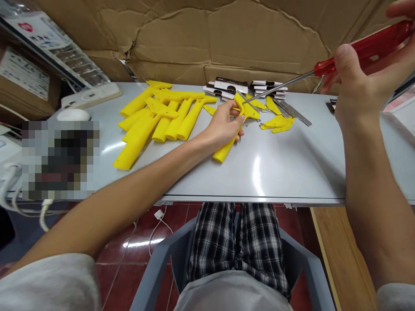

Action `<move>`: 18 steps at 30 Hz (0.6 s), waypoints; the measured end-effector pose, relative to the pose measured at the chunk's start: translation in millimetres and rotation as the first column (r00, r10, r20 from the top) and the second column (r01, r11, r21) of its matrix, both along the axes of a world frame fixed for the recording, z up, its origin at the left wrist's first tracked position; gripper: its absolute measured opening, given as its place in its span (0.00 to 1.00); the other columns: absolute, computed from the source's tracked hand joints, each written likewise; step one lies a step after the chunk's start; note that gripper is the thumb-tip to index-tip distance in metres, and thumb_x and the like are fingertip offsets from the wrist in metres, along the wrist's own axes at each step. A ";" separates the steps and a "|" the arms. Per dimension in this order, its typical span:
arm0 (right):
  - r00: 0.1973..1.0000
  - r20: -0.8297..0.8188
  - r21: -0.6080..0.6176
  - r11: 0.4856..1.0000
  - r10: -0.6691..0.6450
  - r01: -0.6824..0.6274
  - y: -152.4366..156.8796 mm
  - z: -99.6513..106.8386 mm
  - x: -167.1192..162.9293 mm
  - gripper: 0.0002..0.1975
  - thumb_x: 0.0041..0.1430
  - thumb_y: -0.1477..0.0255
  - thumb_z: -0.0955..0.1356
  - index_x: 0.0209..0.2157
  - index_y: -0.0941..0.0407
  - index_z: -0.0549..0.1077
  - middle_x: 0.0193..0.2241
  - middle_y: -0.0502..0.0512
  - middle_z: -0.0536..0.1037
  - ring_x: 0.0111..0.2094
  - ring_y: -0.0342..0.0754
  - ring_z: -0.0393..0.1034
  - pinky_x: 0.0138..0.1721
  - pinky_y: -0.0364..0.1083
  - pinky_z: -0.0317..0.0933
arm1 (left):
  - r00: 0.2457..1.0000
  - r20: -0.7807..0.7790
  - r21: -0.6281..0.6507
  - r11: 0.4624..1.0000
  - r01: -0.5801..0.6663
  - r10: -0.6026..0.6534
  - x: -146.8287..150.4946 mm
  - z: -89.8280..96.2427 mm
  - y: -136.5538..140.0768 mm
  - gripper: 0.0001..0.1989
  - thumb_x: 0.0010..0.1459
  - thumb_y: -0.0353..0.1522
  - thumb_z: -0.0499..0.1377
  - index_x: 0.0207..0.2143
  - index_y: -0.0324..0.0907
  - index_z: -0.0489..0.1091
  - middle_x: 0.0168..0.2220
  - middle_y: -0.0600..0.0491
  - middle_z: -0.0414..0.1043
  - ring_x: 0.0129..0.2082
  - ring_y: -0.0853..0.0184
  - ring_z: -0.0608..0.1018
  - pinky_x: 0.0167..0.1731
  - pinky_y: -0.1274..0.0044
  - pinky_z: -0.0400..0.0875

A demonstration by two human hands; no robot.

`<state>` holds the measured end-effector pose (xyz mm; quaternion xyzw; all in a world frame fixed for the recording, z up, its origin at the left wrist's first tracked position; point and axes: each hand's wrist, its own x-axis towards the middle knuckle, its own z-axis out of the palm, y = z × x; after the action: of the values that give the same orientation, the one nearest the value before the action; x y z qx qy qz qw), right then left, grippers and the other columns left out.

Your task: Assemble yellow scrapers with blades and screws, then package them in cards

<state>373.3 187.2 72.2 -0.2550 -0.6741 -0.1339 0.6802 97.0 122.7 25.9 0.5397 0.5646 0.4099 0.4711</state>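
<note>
My left hand (pixel 225 125) is closed round a yellow plastic handle (pixel 223 152) with a flared, angled head, holding it against the table. In my raised right hand (pixel 365 82) is a screwdriver (pixel 378 45) with a red translucent handle; some of the fingers reach the frame's edge. Its long shaft slants down to the left, and the tip meets the head of the yellow handle. Small screws (pixel 260 124) lie just right of that head. Beyond them are several flat yellow plates (pixel 282 124) and thin metal blades (pixel 296 113).
Several more yellow handles (pixel 139 140) lie piled to the left. Small black-and-white packs (pixel 230 85) sit at the back against cardboard (pixel 210 39). A power strip (pixel 92 96), a white rounded object (pixel 73 115) and a blurred-out item (pixel 61 160) with a cable occupy the left side.
</note>
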 end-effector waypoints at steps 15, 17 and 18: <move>0.986 -0.081 -0.038 0.988 0.146 -0.149 5.2 -0.9 -8.1 0.22 0.53 0.60 0.80 0.49 0.39 0.77 0.48 0.43 0.71 0.45 0.46 0.78 0.37 0.46 0.75 | 1.000 -0.012 0.016 1.000 0.008 -0.008 -0.7 -2.7 2.3 0.15 0.70 0.31 0.61 0.57 0.46 0.68 0.53 0.43 0.69 0.29 0.73 0.79 0.22 0.81 0.72; 0.997 -0.064 -0.078 0.996 0.030 -0.035 -0.6 -0.2 -7.6 0.19 0.56 0.59 0.78 0.48 0.42 0.76 0.46 0.44 0.71 0.51 0.48 0.75 0.47 0.51 0.76 | 1.000 -0.011 0.025 1.000 0.011 -0.011 -1.3 -3.7 3.1 0.15 0.70 0.31 0.61 0.57 0.45 0.68 0.54 0.43 0.68 0.28 0.73 0.78 0.22 0.80 0.72; 0.999 -0.048 -0.084 0.996 -0.025 0.021 -3.5 0.2 -8.4 0.18 0.58 0.57 0.77 0.47 0.43 0.76 0.45 0.45 0.71 0.53 0.48 0.73 0.52 0.53 0.74 | 1.000 -0.010 0.028 1.000 0.013 -0.012 -1.6 -4.0 3.3 0.15 0.70 0.31 0.61 0.57 0.45 0.68 0.54 0.43 0.68 0.28 0.74 0.78 0.22 0.80 0.72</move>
<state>365.0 183.7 72.5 -0.2940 -0.6591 -0.1072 0.6838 95.4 126.0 21.9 0.5518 0.5577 0.4121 0.4632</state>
